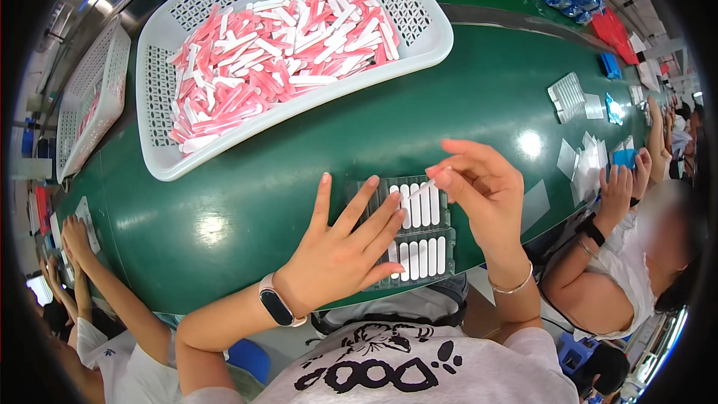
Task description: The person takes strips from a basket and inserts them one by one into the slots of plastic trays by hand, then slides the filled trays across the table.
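My left hand point(333, 258) lies spread, its fingertips over the left side of a clear plastic tray point(451, 260). Its thumb and some fingers reach onto the strips there. Small flat white strips point(422, 257) with rounded ends stand side by side in the tray's two compartments. Between thumb and fingers, my right hand point(490, 191) pinches one thin white strip point(421, 190), held tilted above the far compartment. Whether its lower end touches the others I cannot tell. Part of the tray's left side is hidden under my left hand.
A big white perforated basket point(299, 101) heaped with pink and white strips point(284, 45) stands beyond my hands on the green table point(247, 232). Another basket point(93, 97) is at far left. Co-workers' hands point(617, 191) work on both sides. Clear trays point(566, 97) lie at right.
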Tool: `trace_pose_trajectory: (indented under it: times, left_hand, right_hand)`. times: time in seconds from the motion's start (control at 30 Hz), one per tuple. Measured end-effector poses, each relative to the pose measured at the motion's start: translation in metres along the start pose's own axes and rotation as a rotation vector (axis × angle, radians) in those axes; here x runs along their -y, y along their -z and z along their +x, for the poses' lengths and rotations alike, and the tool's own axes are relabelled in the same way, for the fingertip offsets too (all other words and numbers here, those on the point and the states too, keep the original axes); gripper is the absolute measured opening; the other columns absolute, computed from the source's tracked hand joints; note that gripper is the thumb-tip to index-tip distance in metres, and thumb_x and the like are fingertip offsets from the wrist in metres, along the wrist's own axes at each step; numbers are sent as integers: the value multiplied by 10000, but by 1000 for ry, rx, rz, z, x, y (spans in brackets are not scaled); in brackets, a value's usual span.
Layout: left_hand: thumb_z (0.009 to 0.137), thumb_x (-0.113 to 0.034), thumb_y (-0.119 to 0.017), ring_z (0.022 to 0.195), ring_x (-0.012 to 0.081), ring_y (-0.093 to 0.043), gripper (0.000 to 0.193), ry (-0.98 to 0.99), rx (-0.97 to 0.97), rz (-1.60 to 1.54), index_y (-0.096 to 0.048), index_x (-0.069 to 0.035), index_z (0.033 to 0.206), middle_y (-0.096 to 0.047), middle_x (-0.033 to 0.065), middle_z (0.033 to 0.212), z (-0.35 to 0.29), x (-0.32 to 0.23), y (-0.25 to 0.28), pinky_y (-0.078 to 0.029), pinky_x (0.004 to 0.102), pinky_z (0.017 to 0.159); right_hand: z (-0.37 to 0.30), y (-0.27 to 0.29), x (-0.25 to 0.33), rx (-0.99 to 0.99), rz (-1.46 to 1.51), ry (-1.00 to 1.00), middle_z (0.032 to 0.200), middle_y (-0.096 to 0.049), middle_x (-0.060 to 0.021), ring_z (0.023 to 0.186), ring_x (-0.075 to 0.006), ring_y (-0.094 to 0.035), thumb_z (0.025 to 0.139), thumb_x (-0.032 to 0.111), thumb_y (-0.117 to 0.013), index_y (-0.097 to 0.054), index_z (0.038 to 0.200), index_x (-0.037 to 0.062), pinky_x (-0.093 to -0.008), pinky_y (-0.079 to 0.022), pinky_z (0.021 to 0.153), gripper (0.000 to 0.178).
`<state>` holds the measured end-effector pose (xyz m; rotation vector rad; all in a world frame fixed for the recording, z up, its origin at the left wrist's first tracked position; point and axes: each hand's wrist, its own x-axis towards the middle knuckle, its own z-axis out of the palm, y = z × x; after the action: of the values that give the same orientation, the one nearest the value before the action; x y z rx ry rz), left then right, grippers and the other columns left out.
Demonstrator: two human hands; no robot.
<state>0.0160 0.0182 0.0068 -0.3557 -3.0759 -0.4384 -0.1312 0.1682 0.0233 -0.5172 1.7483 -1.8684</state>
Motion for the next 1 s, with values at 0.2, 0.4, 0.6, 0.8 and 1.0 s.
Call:
trace_pose_trajectory:
  times: [0.2, 0.4, 0.6, 0.8, 1.0]
  left_hand:
    - [817, -552, -569, 1357, 386, -272, 714, 60, 77, -158, -461, -64, 1327, -381, 159, 1420, -5, -4, 11, -126, 676, 1044]
    - [765, -297, -706, 1051, 277, -575, 419, 209, -141, -103, -630, -87, 1119, -622, 111, 1071, -36, 10, 84, -319, 543, 1018]
    - [805, -166, -664, 862, 299, -603, 234, 448, -481, -47, -608, -1, 961, -637, 132, 916, -5, 84, 128, -462, 408, 819]
    - [836, -194, -642, 881, 304, -561, 232, 280, -172, -43, -591, 1, 952, -588, 128, 905, 52, 165, 129, -442, 366, 806]
    - [780, -377, -694, 1041, 319, -489, 495, 242, -82, -18, -526, -11, 1068, -523, 185, 1065, 121, 176, 93, -399, 403, 886]
  right_hand:
    - [19, -2, -3, 126, -324, -59, 798, -688, -44, 751, -112, -613, 800, 118, -703, -696, 887, 19, -282, -471, 692, 132]
    - [31, -14, -8, 335, -922, 319, 886, -643, -4, 897, -209, -522, 759, 191, -720, -694, 802, 96, -357, -385, 784, 107]
    - [26, -7, -1, 463, -921, 176, 886, -610, 7, 884, -170, -498, 705, 277, -773, -625, 939, 118, -320, -283, 805, 320]
    - [29, -9, -9, 523, -869, 195, 854, -605, 13, 832, -163, -519, 731, 329, -747, -610, 880, 127, -343, -276, 767, 286]
    - [38, 5, -11, 540, -799, 221, 839, -603, 8, 820, -156, -518, 775, 338, -726, -638, 958, 118, -335, -272, 755, 299]
